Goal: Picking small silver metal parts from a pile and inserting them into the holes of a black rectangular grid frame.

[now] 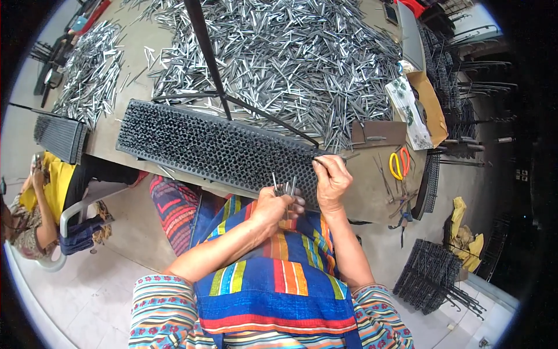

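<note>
- Bench [366, 200], grey, broad; its near edge runs in front of the person.
- Tray, long, black, perforated with round holes [308, 179]; lies aslant along the bench's near edge. Dark ends crowd its left and middle; many holes at the right end stand bare.
- Left hand [272, 209]; closed round a small bundle of slim grey metal pieces [285, 187], tips upward, just over the tray's near side.
- Right hand [332, 179]; fingertips drawn in at the tray's far right corner. Cannot tell whether a piece is gripped there.
- Heap of loose slim silvery metal pieces [279, 64]; spreads from behind the tray toward the bench's far edge, pointing every way.
- Frame of thin black bars [206, 52]; stands beyond the tray, crossing the heap in view.
- Scissors with yellow and orange-red handles [396, 166]; lie near the bench's right edge, apart from the right hand.
- Hazards, by judgement: a loosened left hand could spill its bundle across filled holes or over the near edge; a right wrist brushing the tray could tilt standing pieces; a piece set at a slant could jam; pointed ends, if sharp, could prick fingers.
</note>
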Action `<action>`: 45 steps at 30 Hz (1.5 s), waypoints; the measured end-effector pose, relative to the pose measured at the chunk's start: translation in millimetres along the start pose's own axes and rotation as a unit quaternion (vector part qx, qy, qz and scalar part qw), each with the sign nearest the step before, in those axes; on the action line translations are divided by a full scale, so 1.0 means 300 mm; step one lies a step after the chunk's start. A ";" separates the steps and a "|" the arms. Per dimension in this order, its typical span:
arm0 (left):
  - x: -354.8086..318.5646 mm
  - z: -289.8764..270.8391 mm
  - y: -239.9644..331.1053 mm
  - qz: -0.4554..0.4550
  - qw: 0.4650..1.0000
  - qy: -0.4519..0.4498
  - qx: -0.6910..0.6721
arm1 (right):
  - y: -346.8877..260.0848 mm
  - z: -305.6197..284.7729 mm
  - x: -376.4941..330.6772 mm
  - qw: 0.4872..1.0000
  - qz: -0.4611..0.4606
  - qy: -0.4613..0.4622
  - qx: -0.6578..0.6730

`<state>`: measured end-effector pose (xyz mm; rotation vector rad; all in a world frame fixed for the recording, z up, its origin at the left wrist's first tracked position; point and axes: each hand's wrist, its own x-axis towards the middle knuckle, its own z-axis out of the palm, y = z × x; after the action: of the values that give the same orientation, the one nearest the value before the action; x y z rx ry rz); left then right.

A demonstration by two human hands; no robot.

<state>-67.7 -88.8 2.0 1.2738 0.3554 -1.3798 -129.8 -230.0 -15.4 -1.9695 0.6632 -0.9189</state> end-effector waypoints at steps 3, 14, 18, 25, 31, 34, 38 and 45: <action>0.004 -0.003 -0.007 0.012 1.000 -0.010 -0.013 | 0.007 0.007 -0.002 1.000 -0.001 -0.010 -0.011; -0.004 0.002 0.003 0.022 0.999 0.019 -0.029 | 0.012 0.018 -0.008 0.998 -0.026 -0.030 -0.052; 0.001 -0.005 -0.007 0.029 0.999 0.026 -0.028 | 0.034 0.021 -0.027 0.997 0.005 -0.050 -0.059; -0.003 0.003 -0.004 0.027 0.998 0.023 -0.054 | 0.039 0.019 -0.030 0.998 -0.001 -0.029 -0.050; -0.016 0.000 0.007 0.042 0.998 0.002 -0.048 | -0.026 -0.057 -0.044 0.875 0.370 -0.230 0.213; -0.018 0.008 0.002 0.051 0.998 -0.015 -0.037 | -0.024 -0.066 -0.086 0.836 0.425 -0.207 0.277; -0.030 0.021 0.008 0.048 0.997 -0.003 -0.062 | -0.044 -0.069 -0.113 0.822 0.452 -0.151 0.311; -0.011 -0.018 -0.029 0.035 0.999 0.013 -0.037 | 0.006 -0.070 -0.101 0.926 0.281 0.043 0.249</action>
<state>-73.3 -80.2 -1.3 1.2331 0.3734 -1.2794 -164.7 -218.9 -19.7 -1.1977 0.8840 -0.7212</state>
